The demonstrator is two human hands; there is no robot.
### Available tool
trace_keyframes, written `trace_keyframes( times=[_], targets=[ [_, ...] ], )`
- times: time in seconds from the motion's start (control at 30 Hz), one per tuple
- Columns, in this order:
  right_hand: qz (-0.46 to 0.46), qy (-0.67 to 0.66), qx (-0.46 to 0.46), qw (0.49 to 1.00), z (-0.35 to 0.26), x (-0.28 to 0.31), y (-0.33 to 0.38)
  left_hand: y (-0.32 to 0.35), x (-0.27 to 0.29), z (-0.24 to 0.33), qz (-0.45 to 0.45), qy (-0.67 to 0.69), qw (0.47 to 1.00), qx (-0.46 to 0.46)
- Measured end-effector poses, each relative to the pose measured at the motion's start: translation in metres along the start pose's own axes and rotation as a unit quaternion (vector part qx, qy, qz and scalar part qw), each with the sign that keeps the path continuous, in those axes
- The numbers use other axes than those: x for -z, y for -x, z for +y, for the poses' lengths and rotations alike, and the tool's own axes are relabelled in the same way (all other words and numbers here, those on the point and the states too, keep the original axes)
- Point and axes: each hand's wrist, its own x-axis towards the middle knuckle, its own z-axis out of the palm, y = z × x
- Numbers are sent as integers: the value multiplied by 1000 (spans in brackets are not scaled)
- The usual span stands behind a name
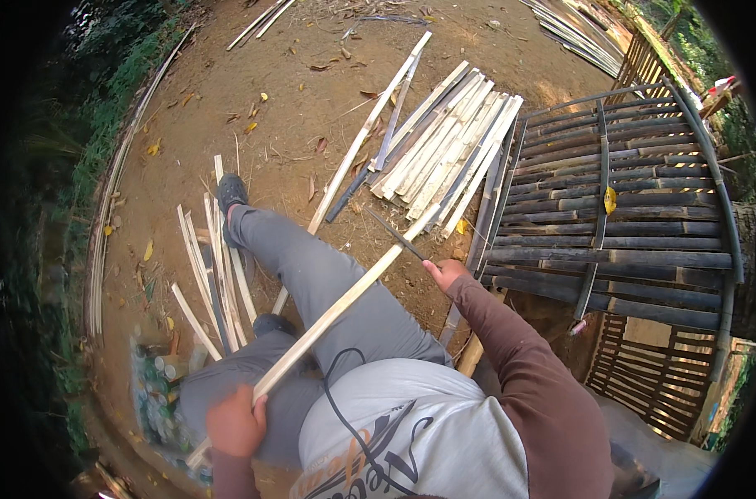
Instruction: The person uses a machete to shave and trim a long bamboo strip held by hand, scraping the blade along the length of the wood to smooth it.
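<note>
Left hand [236, 420] clasps a bamboo strip [342, 304] slanting past right hand [447, 274], clenched on knife [408, 244]

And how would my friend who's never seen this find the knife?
Start at the big slatted bamboo platform on the right, then look just left to the right hand, at the end of a brown sleeve. The knife pokes out of that hand and crosses the long pale bamboo strip. It's the short, dark, thin one, unlike that strip.
</note>
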Motion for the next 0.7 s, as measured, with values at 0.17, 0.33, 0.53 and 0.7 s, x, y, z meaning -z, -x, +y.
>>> trace_keyframes(
  times=[0.17, 0.33, 0.53, 0.7],
  targets=[
    [30, 52, -96, 994, 20, 7, -63, 8, 23, 7, 13, -4, 1000, 11],
    [234, -210, -373, 873, 147, 22, -127, 18, 20, -37, 60, 16, 998, -2],
    [225, -302, -82, 923, 84, -7, -71, 42, -4, -38, 26, 74, 995, 65],
    [87, -82, 111, 987, -63, 20, 46, 46, -11, -19, 45, 56, 994, 83]
  ],
)
